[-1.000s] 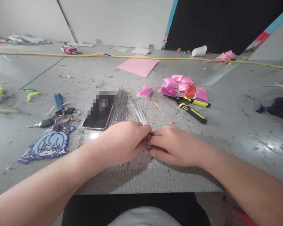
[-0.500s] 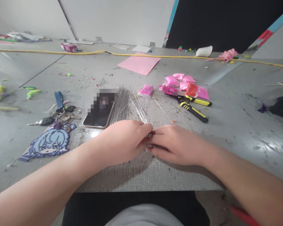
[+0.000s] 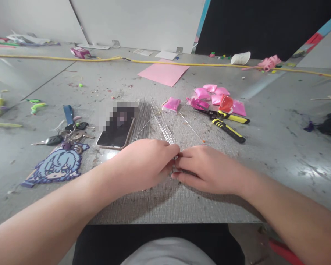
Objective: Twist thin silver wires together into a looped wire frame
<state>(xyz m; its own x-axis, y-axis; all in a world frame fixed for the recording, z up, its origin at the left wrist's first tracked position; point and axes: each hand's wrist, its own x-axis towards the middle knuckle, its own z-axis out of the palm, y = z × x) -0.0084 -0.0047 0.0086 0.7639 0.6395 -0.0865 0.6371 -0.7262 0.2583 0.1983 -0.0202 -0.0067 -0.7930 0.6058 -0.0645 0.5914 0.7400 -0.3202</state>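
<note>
My left hand [image 3: 151,162] and my right hand [image 3: 206,167] meet low over the table, fingertips almost touching. Both are closed in a pinch. A small silvery bit of thin metal wire [image 3: 175,158] shows between the fingertips; most of it is hidden by the fingers. Several loose silver wires [image 3: 164,127] run from just beyond my left fingers toward the back. To their left lies a thicker bundle of wires [image 3: 143,119], alongside a phone [image 3: 117,129]. A single wire with an orange tip [image 3: 203,141] rests beyond my right hand.
Yellow-and-black pliers [image 3: 227,129] lie right of centre, touching small pink packets [image 3: 202,93] and a red one [image 3: 225,104]. Another pink packet [image 3: 171,105] sits nearer the wires. Keys [image 3: 77,135] with a blue pixel-art charm [image 3: 57,165] are left. A yellow cable [image 3: 154,63] crosses the back.
Hardly anything differs. Both hands keep the same pinch at the same spot, and the view has shifted very slightly.
</note>
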